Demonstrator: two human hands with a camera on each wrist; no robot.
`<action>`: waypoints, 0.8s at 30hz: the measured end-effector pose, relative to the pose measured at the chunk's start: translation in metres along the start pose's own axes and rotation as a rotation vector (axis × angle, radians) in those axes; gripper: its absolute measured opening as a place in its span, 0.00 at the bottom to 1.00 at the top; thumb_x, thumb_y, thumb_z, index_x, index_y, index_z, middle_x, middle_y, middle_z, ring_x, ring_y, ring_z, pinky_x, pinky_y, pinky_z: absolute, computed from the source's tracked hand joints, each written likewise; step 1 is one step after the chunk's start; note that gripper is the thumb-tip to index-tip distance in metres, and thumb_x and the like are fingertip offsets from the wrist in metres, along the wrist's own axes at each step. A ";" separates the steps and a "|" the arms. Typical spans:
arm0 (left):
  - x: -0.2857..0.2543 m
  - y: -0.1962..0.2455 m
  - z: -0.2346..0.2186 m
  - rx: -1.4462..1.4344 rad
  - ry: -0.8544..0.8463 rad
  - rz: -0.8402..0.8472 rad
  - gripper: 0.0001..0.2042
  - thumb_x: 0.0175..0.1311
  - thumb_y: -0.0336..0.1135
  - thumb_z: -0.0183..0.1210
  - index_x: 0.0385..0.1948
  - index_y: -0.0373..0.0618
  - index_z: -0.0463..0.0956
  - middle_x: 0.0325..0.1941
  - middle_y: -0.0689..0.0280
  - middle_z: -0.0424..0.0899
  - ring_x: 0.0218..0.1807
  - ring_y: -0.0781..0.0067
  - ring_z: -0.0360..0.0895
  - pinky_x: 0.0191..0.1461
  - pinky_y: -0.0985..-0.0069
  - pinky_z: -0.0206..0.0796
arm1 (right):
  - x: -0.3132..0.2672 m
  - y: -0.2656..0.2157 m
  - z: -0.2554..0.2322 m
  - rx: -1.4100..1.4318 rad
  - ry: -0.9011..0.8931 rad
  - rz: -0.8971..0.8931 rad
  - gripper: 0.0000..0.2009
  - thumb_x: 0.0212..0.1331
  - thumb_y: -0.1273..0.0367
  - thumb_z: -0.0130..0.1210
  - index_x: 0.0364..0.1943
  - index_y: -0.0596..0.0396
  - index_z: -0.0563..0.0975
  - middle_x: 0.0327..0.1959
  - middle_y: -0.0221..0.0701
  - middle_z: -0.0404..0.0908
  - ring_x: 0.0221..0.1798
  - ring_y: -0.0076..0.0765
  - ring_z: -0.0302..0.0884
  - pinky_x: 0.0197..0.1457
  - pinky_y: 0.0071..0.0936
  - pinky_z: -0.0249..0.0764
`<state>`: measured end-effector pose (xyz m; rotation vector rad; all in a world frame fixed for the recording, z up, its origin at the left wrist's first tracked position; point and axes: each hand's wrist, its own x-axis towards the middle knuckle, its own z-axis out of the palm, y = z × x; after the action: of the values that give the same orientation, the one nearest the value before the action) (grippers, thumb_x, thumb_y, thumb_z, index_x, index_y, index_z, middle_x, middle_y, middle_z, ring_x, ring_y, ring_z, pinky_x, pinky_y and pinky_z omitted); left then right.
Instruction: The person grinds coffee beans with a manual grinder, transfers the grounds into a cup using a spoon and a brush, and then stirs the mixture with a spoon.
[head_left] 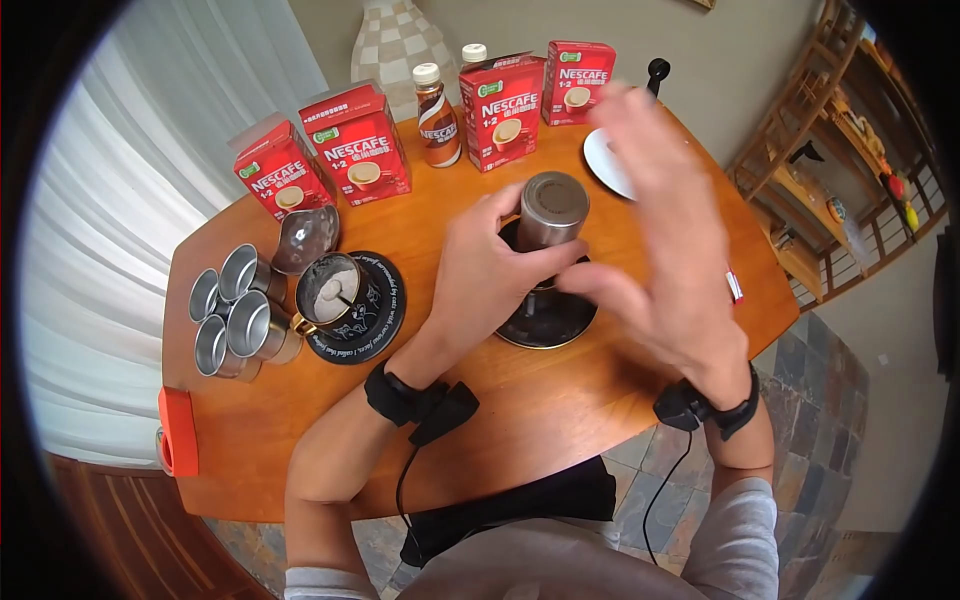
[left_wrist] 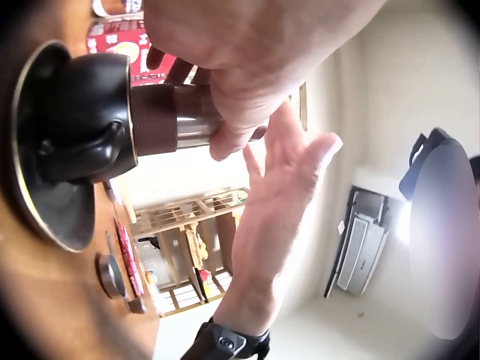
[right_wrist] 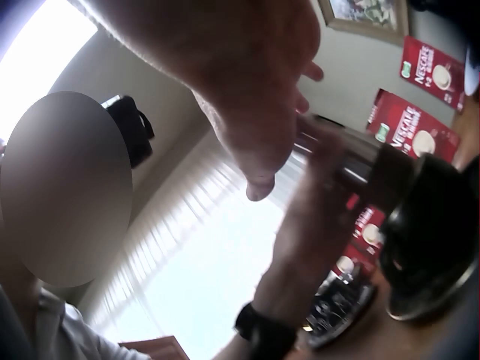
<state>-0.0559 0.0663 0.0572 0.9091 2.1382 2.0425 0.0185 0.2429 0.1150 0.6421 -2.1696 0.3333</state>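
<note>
My left hand [head_left: 478, 265] grips a dark brown cylinder with a clear band [head_left: 553, 205], fingers and thumb around its upper part. The cylinder stands upright, its lower end at the mouth of a black cup with a gold rim [left_wrist: 86, 112]. Under the cup lies a black saucer [head_left: 553, 335], also gold-rimmed. My right hand [head_left: 675, 245], blurred in the head view, is raised just right of the cylinder with its fingers straight. It holds nothing, and its thumb overlaps the area beside my left fingertips. The cup's inside is hidden by the cylinder.
On the left, a cup of white powder [head_left: 338, 290] sits on a black printed saucer [head_left: 385, 315], near several metal cups [head_left: 262, 325] and a clear bowl [head_left: 306, 240]. Red Nescafe boxes [head_left: 362, 150] and bottles [head_left: 438, 125] line the back. A white plate [head_left: 603, 165] lies at right.
</note>
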 end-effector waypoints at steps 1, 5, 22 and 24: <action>0.000 0.000 -0.001 0.042 0.011 0.020 0.24 0.50 0.34 0.78 0.50 0.37 0.82 0.46 0.57 0.87 0.46 0.69 0.85 0.52 0.69 0.76 | 0.001 -0.003 -0.004 -0.007 -0.033 0.006 0.48 0.55 0.45 0.69 0.76 0.58 0.65 0.78 0.46 0.66 0.82 0.58 0.59 0.82 0.49 0.58; 0.002 0.006 -0.003 0.118 0.040 0.076 0.24 0.50 0.35 0.78 0.51 0.38 0.83 0.46 0.58 0.87 0.46 0.69 0.85 0.52 0.69 0.76 | -0.009 -0.016 0.017 0.012 -0.289 0.051 0.46 0.57 0.44 0.68 0.74 0.60 0.68 0.78 0.45 0.67 0.82 0.56 0.60 0.82 0.49 0.57; 0.001 0.010 -0.008 0.066 0.048 0.085 0.22 0.55 0.32 0.76 0.52 0.37 0.82 0.46 0.63 0.89 0.46 0.78 0.83 0.51 0.74 0.77 | -0.008 -0.003 0.007 0.240 -0.033 0.172 0.36 0.60 0.56 0.69 0.70 0.57 0.72 0.72 0.46 0.74 0.76 0.54 0.68 0.79 0.48 0.61; 0.001 0.013 -0.012 0.083 0.060 0.087 0.21 0.56 0.32 0.76 0.51 0.37 0.82 0.46 0.64 0.89 0.46 0.80 0.83 0.51 0.75 0.77 | -0.009 0.001 -0.004 0.383 0.132 0.340 0.20 0.60 0.63 0.69 0.55 0.56 0.83 0.67 0.43 0.79 0.72 0.49 0.73 0.76 0.45 0.64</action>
<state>-0.0567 0.0551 0.0708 0.9794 2.2693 2.0596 0.0252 0.2489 0.1109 0.4363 -2.0990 0.9627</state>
